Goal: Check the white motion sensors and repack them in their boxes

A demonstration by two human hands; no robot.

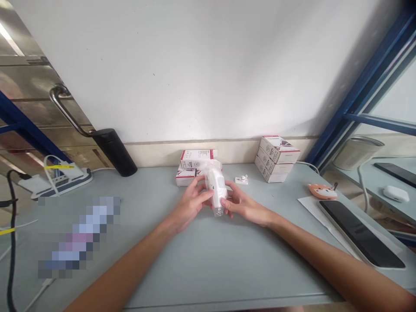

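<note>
Both my hands meet over the middle of the grey table (201, 255). Between them is a small white item in a clear plastic bag (216, 187). My left hand (191, 203) grips its left side with curled fingers. My right hand (241, 204) pinches its right side and lower end. Just behind the bag stand two red-and-white cartons (191, 167), one on the other. A tiny white part (241, 179) lies on the table to the right of the bag.
A stack of three red-and-white cartons (275, 158) stands at the back right. A dark tablet (360, 234) lies on paper at the right, beside an orange fox-shaped object (322, 191). A black cylinder (114, 151) and a white power strip (55, 178) are at the left.
</note>
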